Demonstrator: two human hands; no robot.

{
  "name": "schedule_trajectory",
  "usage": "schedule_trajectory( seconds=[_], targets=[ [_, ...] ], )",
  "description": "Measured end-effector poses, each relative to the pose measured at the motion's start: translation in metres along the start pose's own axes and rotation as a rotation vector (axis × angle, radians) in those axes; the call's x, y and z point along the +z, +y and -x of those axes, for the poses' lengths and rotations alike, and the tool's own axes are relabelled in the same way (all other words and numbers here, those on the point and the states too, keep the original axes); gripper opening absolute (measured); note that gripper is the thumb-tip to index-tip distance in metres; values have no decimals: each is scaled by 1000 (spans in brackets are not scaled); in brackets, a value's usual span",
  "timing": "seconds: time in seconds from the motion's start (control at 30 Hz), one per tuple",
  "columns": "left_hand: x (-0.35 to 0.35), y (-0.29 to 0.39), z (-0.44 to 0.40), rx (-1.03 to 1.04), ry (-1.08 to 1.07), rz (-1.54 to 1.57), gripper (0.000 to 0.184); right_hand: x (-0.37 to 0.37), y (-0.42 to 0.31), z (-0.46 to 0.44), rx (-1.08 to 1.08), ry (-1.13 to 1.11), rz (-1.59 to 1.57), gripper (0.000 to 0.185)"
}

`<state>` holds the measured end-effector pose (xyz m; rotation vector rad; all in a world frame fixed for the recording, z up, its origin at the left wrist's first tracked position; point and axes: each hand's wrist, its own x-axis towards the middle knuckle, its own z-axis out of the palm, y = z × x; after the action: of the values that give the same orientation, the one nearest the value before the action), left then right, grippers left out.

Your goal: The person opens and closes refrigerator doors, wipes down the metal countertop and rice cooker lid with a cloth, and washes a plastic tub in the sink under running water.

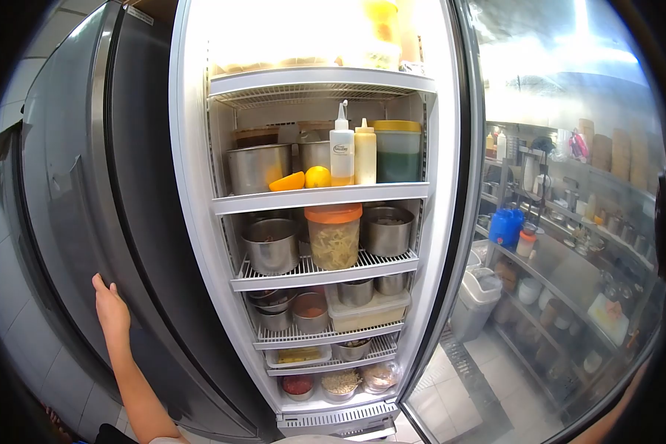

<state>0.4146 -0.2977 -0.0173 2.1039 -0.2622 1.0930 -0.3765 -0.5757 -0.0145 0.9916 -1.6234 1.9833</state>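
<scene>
My left hand [112, 307] is raised in front of the dark steel refrigerator door [129, 244], its fingers loosely apart and nothing seen in it. Whether it touches the door I cannot tell. Of my right arm only a strip of forearm [614, 407] shows at the lower right, beside the glass door [555, 296]; that hand is out of view. Before me stands an open upright fridge. Its shelves hold steel pots [271, 246], an orange-lidded tub [334, 237], a clear squeeze bottle [341, 152], a cream squeeze bottle [365, 155] and a cut orange fruit [287, 181].
A green tub with a yellow lid [397, 152] sits on an upper shelf. Lower down are a lidded plastic box [368, 314] and bowls of food [340, 383]. Through the glass show a grey bin [475, 300], a blue container [505, 226] and kitchen shelving [562, 281].
</scene>
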Motion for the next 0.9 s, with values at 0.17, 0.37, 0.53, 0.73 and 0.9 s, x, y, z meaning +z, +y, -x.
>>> schedule_trajectory(
  seconds=[0.17, 0.37, 0.53, 0.73, 0.9],
  targets=[
    [2, -10, -1, 52, -13, 78, 36, -7, 2, 3, 10, 25, 76, 71],
    [-28, -30, 21, 16, -173, 600, 41, -6, 134, -47, -150, -113, -37, 45],
    [-78, -74, 67, 242, -234, 971, 19, -38, 97, -20, -195, -122, 317, 48],
    [-124, -156, 93, 140, -513, 986, 8, -86, -73, 77, -20, 54, 210, 89],
    [-152, -203, 92, 208, -556, 1212, 32, -98, -94, 105, -79, 65, 283, 89]
  ],
)
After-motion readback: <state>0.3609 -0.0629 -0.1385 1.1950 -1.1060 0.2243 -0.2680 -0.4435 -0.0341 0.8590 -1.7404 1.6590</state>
